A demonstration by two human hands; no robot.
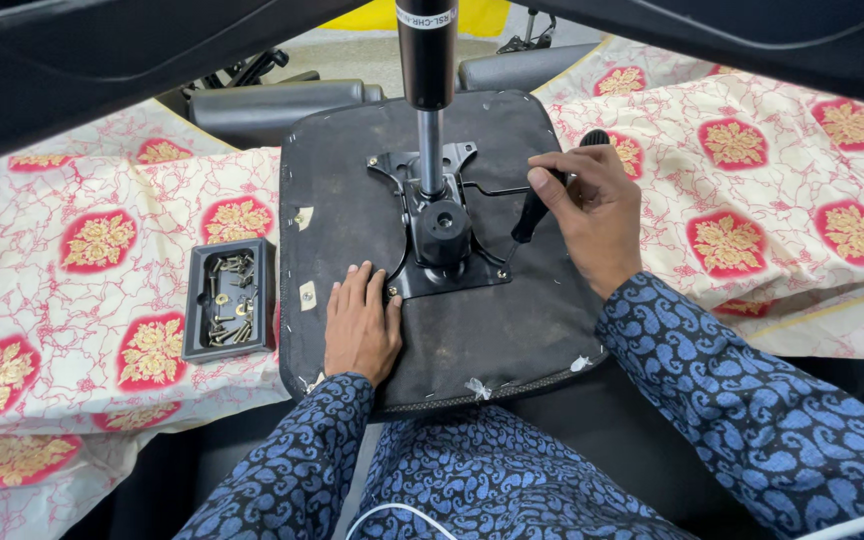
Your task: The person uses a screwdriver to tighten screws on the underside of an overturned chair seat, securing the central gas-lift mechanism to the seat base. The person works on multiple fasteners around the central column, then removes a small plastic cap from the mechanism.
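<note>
Blue paisley sleeves come in at the bottom, and the upturned seat (432,330) sits across the lap, its black underside up. Left hand (362,322) lies flat on the seat, fingers stretched out and close together, holding nothing — the fingertips just touch the near left corner of the plate (442,272) bolted to the seat's middle. Right of the plate, the right hand (592,215) is curled tight around a screwdriver (532,215), black handle sticking out above the knuckles, the shaft angling down to the plate's near right corner, where a screw sits. Whether the tip is seated in it I cannot tell. Left of the seat, a small black tray (229,298) of screws and bolts rests on the red-and-cream cloth (92,250). From the plate's centre the gas cylinder (428,60) rises straight toward the camera — thin steel rod below, fat black tube above. Beyond the seat, grey padded armrests (272,105) lie on the floor.
</note>
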